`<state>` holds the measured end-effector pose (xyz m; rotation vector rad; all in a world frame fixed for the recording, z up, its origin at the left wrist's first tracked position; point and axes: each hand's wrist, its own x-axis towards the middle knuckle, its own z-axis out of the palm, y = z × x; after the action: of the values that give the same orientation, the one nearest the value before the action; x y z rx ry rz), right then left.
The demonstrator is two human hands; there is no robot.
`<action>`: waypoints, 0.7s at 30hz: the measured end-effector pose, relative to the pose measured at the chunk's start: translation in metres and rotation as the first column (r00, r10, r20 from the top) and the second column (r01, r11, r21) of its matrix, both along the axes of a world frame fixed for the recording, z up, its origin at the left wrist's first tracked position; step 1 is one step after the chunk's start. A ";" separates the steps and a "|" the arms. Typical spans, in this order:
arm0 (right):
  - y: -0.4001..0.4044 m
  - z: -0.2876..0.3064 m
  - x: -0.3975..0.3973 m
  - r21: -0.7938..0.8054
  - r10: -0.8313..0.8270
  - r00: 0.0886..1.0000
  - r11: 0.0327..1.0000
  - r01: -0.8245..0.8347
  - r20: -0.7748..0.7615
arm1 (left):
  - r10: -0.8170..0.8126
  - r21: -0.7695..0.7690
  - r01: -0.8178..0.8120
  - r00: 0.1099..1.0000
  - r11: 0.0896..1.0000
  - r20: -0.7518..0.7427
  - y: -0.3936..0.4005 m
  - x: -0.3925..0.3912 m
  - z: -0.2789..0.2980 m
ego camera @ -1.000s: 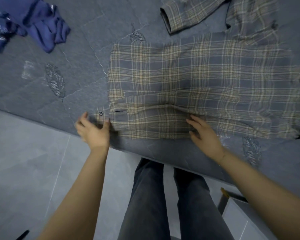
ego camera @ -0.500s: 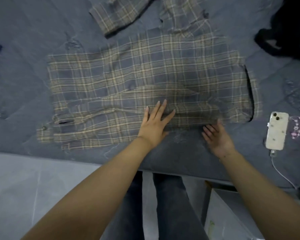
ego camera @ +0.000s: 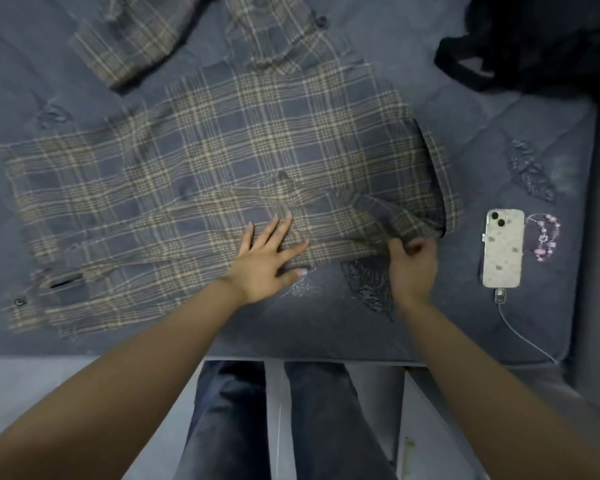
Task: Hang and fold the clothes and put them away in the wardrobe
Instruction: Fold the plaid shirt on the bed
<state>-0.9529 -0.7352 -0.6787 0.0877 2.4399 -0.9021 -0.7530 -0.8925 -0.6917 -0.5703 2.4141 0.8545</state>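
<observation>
A grey and tan plaid shirt lies spread flat on the dark blue bed, one sleeve folded over its near edge and the other sleeve trailing off at the top. My left hand presses flat on the shirt's near edge with fingers spread. To its right, my right hand pinches the shirt's near right corner by the collar end and lifts the fabric slightly off the bed.
A white phone on a charging cable lies on the bed right of the shirt, beside a pink beaded trinket. A black garment is heaped at the top right. My legs stand at the bed's front edge.
The view shifted right. My left hand slid from the shirt's left cuff to its middle and stays pressed there. My right hand moved right and closed on the shirt's corner.
</observation>
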 end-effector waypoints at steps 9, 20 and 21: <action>-0.075 -0.004 -0.060 -0.052 0.889 0.441 0.450 -0.892 0.121 | 0.658 -0.202 -0.650 0.752 0.733 -0.031 -0.103 0.020 -0.002; -0.070 -0.006 -0.097 -0.213 0.770 0.183 0.383 -0.899 0.611 | 0.247 0.208 -0.445 0.763 0.871 0.597 -0.139 0.106 0.000; -0.069 -0.004 -0.100 -0.236 0.747 0.138 0.372 -0.898 0.650 | 0.217 0.258 -0.468 0.742 0.845 0.635 -0.142 0.108 0.002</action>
<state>-1.0527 -0.8039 -0.6829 -0.7250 1.4086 0.0082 -0.6447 -1.0350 -0.6896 -0.9777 1.5238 1.1000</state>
